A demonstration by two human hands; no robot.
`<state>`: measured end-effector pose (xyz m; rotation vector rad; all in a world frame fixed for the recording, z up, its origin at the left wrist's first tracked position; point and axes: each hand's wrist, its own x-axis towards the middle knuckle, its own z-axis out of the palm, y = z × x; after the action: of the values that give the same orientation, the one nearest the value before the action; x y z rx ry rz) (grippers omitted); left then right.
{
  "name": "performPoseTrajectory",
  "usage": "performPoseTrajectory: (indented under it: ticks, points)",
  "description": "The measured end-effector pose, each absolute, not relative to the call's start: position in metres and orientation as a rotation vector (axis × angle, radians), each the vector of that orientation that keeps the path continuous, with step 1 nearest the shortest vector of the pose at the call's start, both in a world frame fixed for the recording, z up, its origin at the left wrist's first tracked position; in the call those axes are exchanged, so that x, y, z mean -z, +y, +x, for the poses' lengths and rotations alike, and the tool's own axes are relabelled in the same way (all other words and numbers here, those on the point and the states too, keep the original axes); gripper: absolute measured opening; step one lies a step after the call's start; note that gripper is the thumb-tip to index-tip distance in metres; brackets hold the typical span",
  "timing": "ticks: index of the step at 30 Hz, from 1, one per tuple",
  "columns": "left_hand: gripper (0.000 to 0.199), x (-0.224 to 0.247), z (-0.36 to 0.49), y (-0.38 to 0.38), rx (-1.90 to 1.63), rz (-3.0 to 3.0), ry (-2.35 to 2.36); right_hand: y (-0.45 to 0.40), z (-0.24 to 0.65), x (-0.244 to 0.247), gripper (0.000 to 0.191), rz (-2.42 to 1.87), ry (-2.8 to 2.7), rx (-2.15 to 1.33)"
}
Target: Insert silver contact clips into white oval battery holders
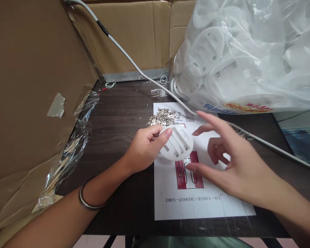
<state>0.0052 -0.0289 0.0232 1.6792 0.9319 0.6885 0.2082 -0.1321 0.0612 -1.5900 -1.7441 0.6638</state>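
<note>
My left hand grips a round white plastic battery holder by its left edge, thumb on top. Long slots run across the holder, and small metal contact springs show at its lower end. My right hand hovers just right of the holder, fingers apart and curved, with nothing visible in it. Behind the holder lies a heap of small shiny metal contact pieces. Beneath both hands is a printed sheet with a red picture and the text DRS-206DC-E001-01.
A large clear plastic bag full of similar white round parts stands at the back right. A white cable crosses the dark table diagonally. Cardboard walls enclose the back and left. More metal pieces lie right, by the cable.
</note>
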Motion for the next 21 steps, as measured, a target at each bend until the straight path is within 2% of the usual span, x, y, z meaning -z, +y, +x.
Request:
performPoseTrajectory:
  ticks: [2, 5, 10, 21]
  points:
    - [0.045, -0.024, 0.006, -0.030, -0.654, 1.633, 0.897, -0.125, 0.203, -0.050, 0.077, -1.543, -1.725, -0.828]
    - [0.050, -0.025, 0.008, -0.031, -0.627, 1.528, 0.830, -0.124, 0.194, -0.039, 0.063, -1.460, -1.584, -0.967]
    - [0.063, -0.023, 0.007, -0.031, -0.577, 1.402, 0.787, -0.128, 0.185, -0.042, 0.055, -1.478, -1.432, -0.972]
    - [0.059, -0.022, 0.007, -0.028, -0.497, 1.356, 0.799, -0.129, 0.177, -0.044, 0.055, -1.481, -1.390, -0.916]
